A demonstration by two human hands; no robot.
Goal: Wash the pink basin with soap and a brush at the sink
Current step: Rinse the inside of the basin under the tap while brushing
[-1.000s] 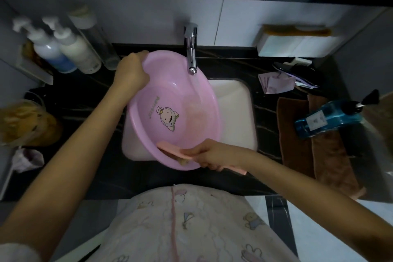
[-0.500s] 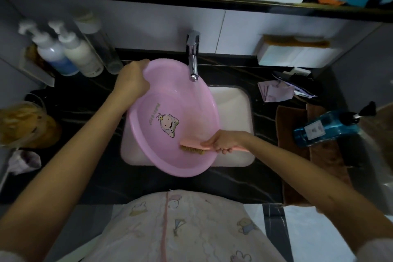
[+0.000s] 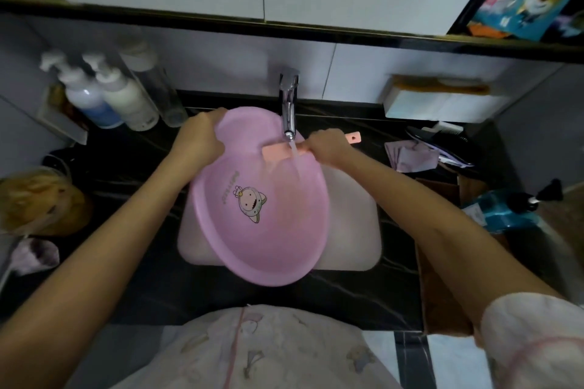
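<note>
The pink basin (image 3: 259, 218) is sitting tilted over the white sink (image 3: 354, 218), with its far edge lifted up toward the tap (image 3: 289, 110) and its near edge hanging past the front of the sink. The left hand (image 3: 199, 139) is gripping the far-left rim, fingers curled over the edge. That grip is likely what is holding the basin tipped, so the inside is facing up and water can run down it. The right hand (image 3: 327, 145) is wrapped tight around the handle of the pink brush (image 3: 276, 151), and the end of the handle is poking out past the hand on the right. The brush head is lying across the top part of the basin, right under the spout, and a thin stream of water (image 3: 295, 164) is falling onto it and running down the inside wall. Holding the brush there is probably a way of wetting or rinsing it while the basin is catching the water too. I cannot tell if any soap foam is in the basin — the picture is too dim. Two pump bottles (image 3: 107, 98) are standing at the back left of the dark counter (image 3: 347, 294), and a blue bottle (image 3: 496, 211) is lying on its side to the right, well apart from the sink. The washing looks to be partway done, not finished.
</note>
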